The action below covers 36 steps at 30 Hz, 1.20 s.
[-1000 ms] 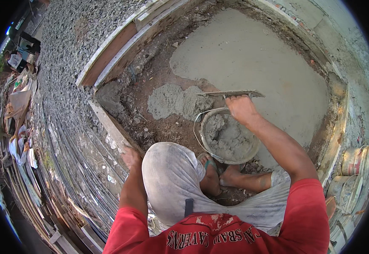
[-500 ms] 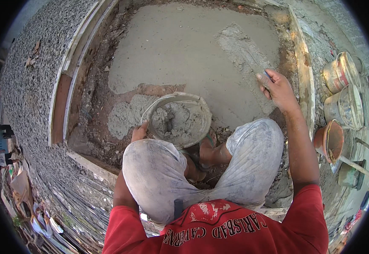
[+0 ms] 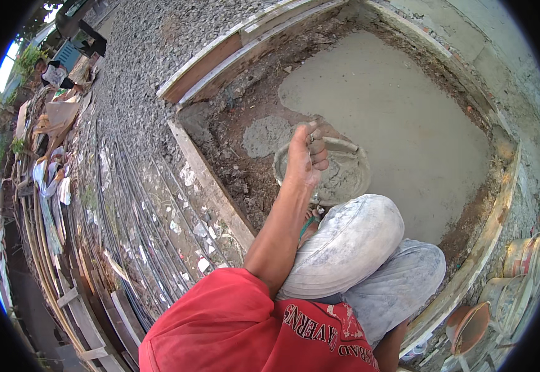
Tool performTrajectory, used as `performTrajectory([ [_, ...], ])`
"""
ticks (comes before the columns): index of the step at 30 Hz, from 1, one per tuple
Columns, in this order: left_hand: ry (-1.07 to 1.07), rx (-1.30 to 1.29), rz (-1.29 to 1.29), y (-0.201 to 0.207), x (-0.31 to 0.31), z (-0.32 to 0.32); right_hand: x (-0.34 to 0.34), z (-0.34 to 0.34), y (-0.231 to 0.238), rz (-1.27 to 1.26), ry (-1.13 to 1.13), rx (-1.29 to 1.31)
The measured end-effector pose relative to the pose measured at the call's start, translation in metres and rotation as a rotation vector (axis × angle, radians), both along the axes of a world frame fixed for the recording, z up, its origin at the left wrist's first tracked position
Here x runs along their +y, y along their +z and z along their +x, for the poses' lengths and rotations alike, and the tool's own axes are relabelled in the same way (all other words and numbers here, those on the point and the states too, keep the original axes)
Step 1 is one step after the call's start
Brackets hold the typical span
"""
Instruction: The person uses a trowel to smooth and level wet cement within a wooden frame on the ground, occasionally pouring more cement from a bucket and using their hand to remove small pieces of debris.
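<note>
My left hand (image 3: 307, 154) is raised over the bucket, its fingers curled inward and the thumb pointing up. What it holds, if anything, I cannot make out. Beneath it, the grey-rimmed bucket (image 3: 365, 162) has wet mortar (image 3: 342, 177) inside and is partly covered by my hand and forearm. A smooth bed of wet cement (image 3: 400, 118) spreads beyond it. Beside the bucket lies a rough patch of mortar (image 3: 267, 136) on the bare soil. Of my right arm only a piece of forearm shows below my knees; that hand is out of sight.
Wooden form boards (image 3: 211, 177) edge the bed. Gravel (image 3: 139, 68) lies outside at the left, with long metal rods (image 3: 127, 204) and timber (image 3: 87, 310) nearer. Several buckets, one orange-brown (image 3: 468, 328), stand at lower right. Another person (image 3: 56, 74) is at far left.
My view has turned left. My left hand has left the bucket's rim and risen above it. My right hand has dropped out of view, and the rough mortar strip on the bed no longer shows.
</note>
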State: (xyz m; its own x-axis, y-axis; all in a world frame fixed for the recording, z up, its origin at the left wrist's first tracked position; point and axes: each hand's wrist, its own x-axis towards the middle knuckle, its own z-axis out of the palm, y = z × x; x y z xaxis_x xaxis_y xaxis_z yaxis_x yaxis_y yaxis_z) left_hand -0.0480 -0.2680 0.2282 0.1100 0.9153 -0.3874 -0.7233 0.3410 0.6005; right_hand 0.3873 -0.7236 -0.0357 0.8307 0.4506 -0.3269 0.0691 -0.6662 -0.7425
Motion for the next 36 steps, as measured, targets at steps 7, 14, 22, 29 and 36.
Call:
performTrajectory([
  [7,0.338,-0.289,0.397,0.104,-0.060,-0.059,0.065,0.109,0.056,-0.626,0.611,-0.663],
  [14,0.778,-0.269,0.654,0.188,-0.118,-0.163,0.154,0.213,0.039,-0.597,0.501,-0.702],
  [22,1.443,0.000,0.202,0.153,-0.134,-0.222,0.228,0.249,0.031,-0.404,0.604,-0.808],
  [29,1.390,0.121,-0.006,0.002,-0.185,-0.262,0.308,0.277,0.098,-0.407,0.716,-0.869],
  [36,1.052,0.432,-0.044,-0.023,-0.236,-0.256,0.454,0.005,0.169,-0.049,0.945,-0.867],
])
